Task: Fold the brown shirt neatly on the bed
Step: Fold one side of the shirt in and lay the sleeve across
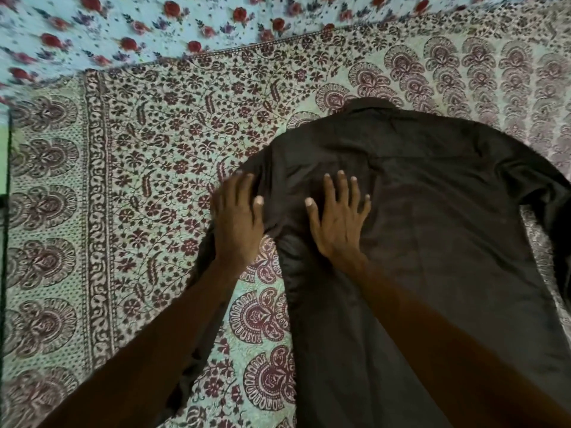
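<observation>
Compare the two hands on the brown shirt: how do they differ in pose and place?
The right hand spreads its fingers wide; the left hand keeps its fingers close together. The right hand lies on the body of the brown shirt, well inside the cloth; the left hand lies at the shirt's edge, by the sleeve, next to the printed bedspread. Both lie palm down, flat, and grip nothing.

No legible txt or labels anywhere

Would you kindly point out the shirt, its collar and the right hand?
shirt (432, 211), head view, back panel.
collar (372, 104), head view, its upper edge.
right hand (338, 225), head view, back of the hand.
</observation>
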